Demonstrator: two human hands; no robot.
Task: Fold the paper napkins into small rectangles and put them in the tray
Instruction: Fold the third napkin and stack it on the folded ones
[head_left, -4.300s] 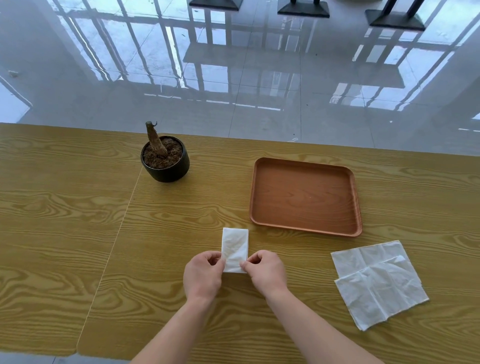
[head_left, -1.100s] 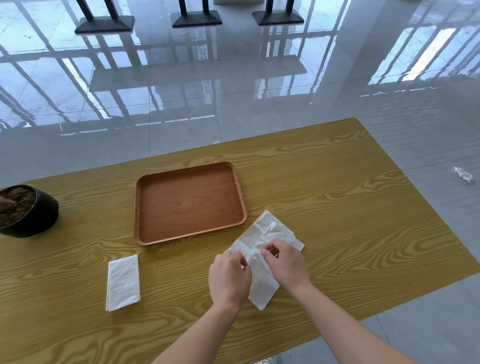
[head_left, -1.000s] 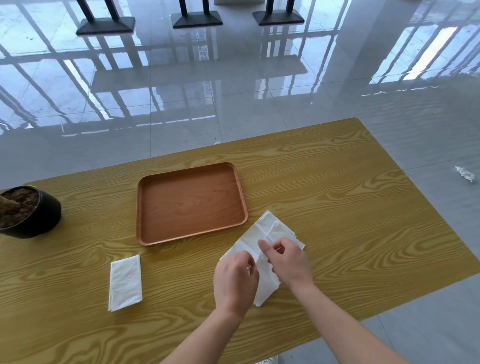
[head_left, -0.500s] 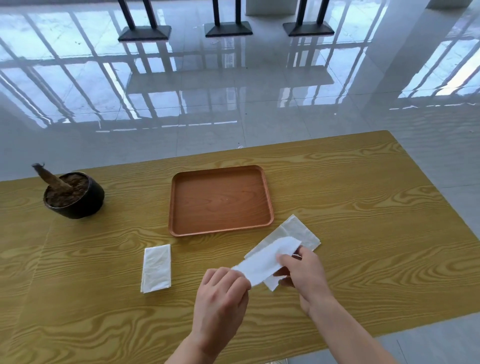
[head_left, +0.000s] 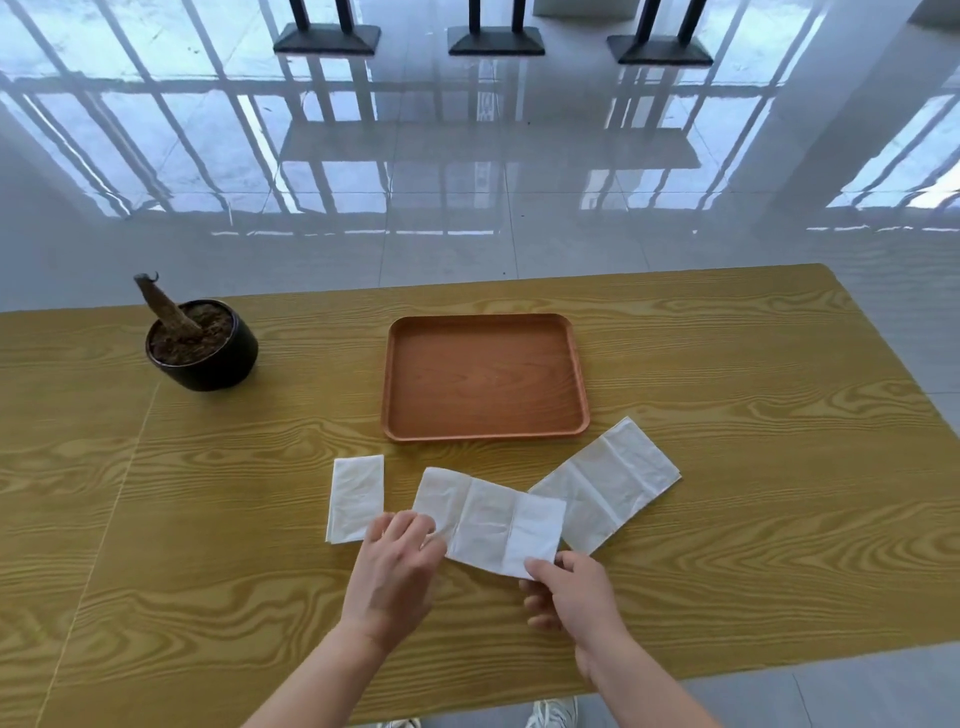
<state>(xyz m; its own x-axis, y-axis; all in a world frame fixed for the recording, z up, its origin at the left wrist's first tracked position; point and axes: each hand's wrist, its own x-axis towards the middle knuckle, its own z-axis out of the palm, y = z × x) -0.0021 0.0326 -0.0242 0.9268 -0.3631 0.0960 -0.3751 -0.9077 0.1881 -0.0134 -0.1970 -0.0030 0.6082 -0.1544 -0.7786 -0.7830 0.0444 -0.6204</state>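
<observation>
A half-folded white napkin (head_left: 488, 519) is stretched as a long strip between my hands, just in front of the tray. My left hand (head_left: 395, 566) pinches its near left corner and my right hand (head_left: 571, 597) pinches its near right corner. To the left a napkin folded into a small rectangle (head_left: 356, 498) lies flat on the table, partly under my left fingers. Another unfolded napkin (head_left: 608, 483) lies to the right, its near corner under the held one. The brown wooden tray (head_left: 485, 434) holds nothing.
A black pot with soil and a cut stem (head_left: 200, 343) stands at the far left of the wooden table (head_left: 753, 467). The table's right edge and near edge are close, with glossy floor tiles beyond. Shoes (head_left: 550, 714) show below the near edge.
My hands lifted the top napkin off the pile at the right and carried it left to the space before the tray. The view swung back left, so the pot is in sight again.
</observation>
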